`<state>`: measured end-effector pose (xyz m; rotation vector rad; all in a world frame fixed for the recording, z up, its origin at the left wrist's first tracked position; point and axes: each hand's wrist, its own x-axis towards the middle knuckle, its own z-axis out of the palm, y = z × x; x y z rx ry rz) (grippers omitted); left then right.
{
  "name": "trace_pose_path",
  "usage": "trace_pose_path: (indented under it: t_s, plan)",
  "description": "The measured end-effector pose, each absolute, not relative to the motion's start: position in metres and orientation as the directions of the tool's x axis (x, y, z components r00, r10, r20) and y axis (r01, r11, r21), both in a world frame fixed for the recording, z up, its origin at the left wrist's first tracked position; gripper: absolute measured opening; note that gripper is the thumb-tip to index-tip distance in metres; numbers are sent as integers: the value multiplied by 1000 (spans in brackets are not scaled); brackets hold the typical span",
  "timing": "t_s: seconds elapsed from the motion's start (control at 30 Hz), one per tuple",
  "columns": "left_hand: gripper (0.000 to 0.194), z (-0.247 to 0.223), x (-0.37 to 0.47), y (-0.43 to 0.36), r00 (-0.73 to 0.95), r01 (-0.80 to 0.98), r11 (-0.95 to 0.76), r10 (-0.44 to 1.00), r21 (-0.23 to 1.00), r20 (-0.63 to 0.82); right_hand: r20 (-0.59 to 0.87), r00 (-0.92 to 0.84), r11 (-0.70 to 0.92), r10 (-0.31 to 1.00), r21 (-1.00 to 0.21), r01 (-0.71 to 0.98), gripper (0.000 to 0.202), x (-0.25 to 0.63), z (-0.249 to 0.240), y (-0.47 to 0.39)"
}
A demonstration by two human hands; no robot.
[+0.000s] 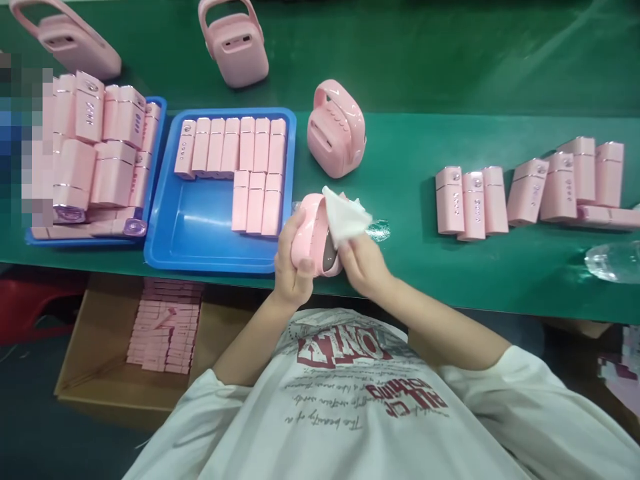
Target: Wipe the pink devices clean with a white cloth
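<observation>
My left hand (293,263) is closed around a pink rounded device (307,237) with a dark glossy panel, just above the table's front edge. Between the fingers of my right hand (366,263) is a white cloth (345,215), which lies against the device's upper right side and covers part of the dark panel. Just beyond my hands stands a similar pink device with a carry handle (336,130). A small clear crinkled piece (379,230) rests on the table to the right of the cloth.
Left of my hands, a blue tray (193,250) holds rows of slim pink boxes. Another blue tray (90,240) beside it is piled with them. More pink boxes (474,203) stand at right, near a clear plastic object (613,261). A cardboard box (100,360) sits below the table.
</observation>
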<state>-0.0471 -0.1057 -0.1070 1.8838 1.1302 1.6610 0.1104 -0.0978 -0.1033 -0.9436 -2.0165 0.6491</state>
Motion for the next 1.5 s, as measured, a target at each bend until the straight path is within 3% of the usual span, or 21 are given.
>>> trace_pose_path:
  t_s: [0.1, 0.23, 0.4, 0.47, 0.57, 0.63, 0.7, 0.87, 0.97, 1.07, 1.3, 1.43, 1.5]
  plan:
    - [51, -106, -46, -106, -23, 318, -568, 796, 759, 605, 466, -485, 653, 740, -671, 351, 59, 107, -102, -94]
    - [52, -104, -46, -106, 28, 349, -625, 751, 698, 659, 383, -361, 506, 850, -786, 356, 59, 106, -103, -94]
    - [49, -107, -49, -104, 6, 293, -567, 807, 770, 591, 525, -505, 712, 685, -628, 313, 51, 105, -105, -107]
    - [50, -106, -49, -104, 49, 290, -580, 803, 761, 593, 471, -392, 594, 790, -747, 300, 52, 106, -106, -100]
    - [53, -102, -48, -104, 125, 301, -617, 782, 727, 611, 68, -149, 87, 986, -988, 124, 61, 109, -105, -73]
    - [53, -100, -47, -105, 143, 317, -627, 774, 712, 617, -189, -118, -200, 975, -975, -93, 60, 112, -101, -55]
    - [52, -99, -46, -105, 139, 332, -643, 757, 691, 638, -282, -171, -320, 944, -910, -264, 61, 116, -92, -42]
    - [54, -98, -47, -105, 137, 321, -636, 764, 702, 630, -282, -290, -372, 915, -867, -331, 40, 128, -74, -27]
    - [56, -93, -49, -105, 171, 358, -626, 774, 693, 610, -331, -261, -406, 907, -853, -328, 26, 133, -78, -21]
    - [60, -89, -52, -105, 268, 423, -634, 770, 648, 579, -359, -209, -414, 910, -823, -389, 24, 138, -87, -18]
    - [63, -56, -67, -91, 380, 601, -673, 715, 431, 586, -435, -186, -463, 881, -714, -526, 25, 152, -82, -13]
    - [34, -7, -68, -31, 485, 693, -686, 672, 223, 559, -499, -204, -522, 842, -664, -535, 19, 153, -79, -11]
    - [36, 9, -63, 10, 522, 709, -676, 695, 201, 494, -524, -222, -555, 822, -649, -520, 18, 152, -80, -10]
